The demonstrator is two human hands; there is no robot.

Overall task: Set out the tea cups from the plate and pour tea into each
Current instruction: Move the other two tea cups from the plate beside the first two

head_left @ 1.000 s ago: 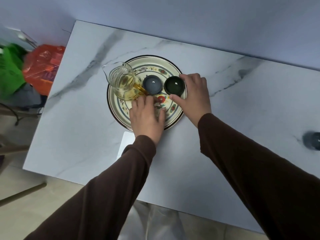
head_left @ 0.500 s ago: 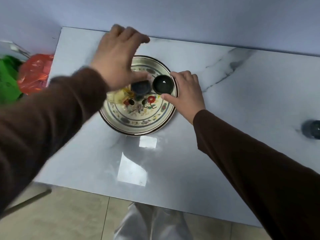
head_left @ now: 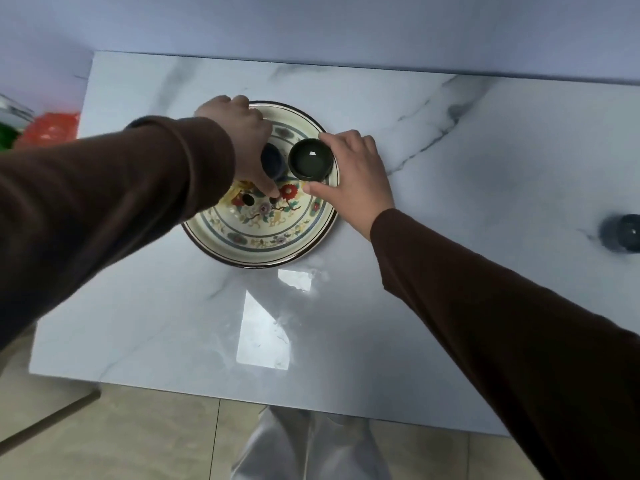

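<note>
Left hand (head_left: 242, 140) came back over plate (head_left: 263, 251), closed round blue cup (head_left: 273, 161); jug gone from plate, now out of sight. Right hand (head_left: 349, 174) kept grip on green cup (head_left: 310, 158). Third cup (head_left: 621, 233) already out, far right. Both cups ready to lift.

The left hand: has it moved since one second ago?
Yes. The left hand has gone from the plate's near rim to its far-left part, now closed on the blue cup.
</note>
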